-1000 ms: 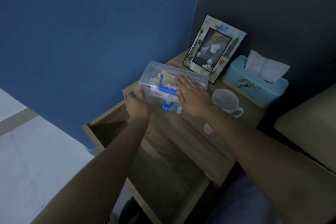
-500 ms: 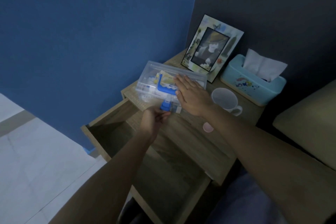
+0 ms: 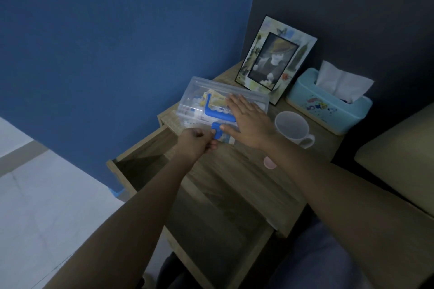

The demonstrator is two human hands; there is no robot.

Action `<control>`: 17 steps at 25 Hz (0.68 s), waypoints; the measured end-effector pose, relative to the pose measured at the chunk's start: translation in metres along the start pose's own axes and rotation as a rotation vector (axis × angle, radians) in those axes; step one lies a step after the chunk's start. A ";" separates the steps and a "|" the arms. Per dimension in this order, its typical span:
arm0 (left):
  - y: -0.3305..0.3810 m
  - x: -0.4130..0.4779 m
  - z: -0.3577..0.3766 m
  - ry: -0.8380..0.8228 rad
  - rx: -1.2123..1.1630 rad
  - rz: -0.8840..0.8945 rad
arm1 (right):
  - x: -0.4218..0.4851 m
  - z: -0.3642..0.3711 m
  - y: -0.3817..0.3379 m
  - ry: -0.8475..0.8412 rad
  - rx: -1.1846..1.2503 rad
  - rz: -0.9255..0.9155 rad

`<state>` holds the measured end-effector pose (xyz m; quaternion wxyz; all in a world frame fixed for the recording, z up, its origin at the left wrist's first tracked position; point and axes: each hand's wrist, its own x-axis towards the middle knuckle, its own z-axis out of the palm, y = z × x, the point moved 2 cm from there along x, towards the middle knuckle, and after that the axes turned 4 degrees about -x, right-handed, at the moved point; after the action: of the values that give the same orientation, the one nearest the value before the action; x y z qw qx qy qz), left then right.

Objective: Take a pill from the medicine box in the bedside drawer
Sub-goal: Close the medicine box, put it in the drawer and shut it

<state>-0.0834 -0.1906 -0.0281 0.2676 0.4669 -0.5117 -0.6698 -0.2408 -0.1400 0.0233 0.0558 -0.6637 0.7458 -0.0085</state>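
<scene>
A clear plastic medicine box [image 3: 195,91] with a blue handle [image 3: 212,112] and a blue front latch [image 3: 217,130] rests on the wooden bedside table [image 3: 246,171]. Its lid is down and packets show through it. My right hand [image 3: 249,122] lies flat on the lid, fingers spread. My left hand [image 3: 196,143] is at the box's front edge with its fingers pinched on the blue latch. Below the tabletop the drawer [image 3: 211,218] stands pulled out, and it looks empty.
A white mug [image 3: 293,128] stands right of the box, with a small pink round thing [image 3: 269,162] in front of it. A picture frame [image 3: 274,58] and a light blue tissue box [image 3: 328,101] stand at the back. A beige cushion [image 3: 399,159] lies at right.
My left hand left the box's left end, crossed to the front and closed its fingers on the blue latch. My right hand stayed flat on the lid.
</scene>
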 end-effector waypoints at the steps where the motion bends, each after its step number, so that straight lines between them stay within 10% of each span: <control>1: -0.001 -0.001 0.000 -0.008 0.034 0.029 | 0.000 0.000 0.000 0.008 -0.005 0.004; 10: -0.007 0.002 0.002 0.126 0.736 0.401 | 0.003 0.004 0.000 0.055 -0.033 0.005; 17: 0.030 -0.009 -0.045 0.579 0.474 0.343 | 0.003 0.000 -0.001 0.049 -0.032 0.012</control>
<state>-0.0430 -0.2129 0.0009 0.3933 0.5926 -0.6259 -0.3200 -0.2397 -0.1428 0.0229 0.0270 -0.6595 0.7511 -0.0124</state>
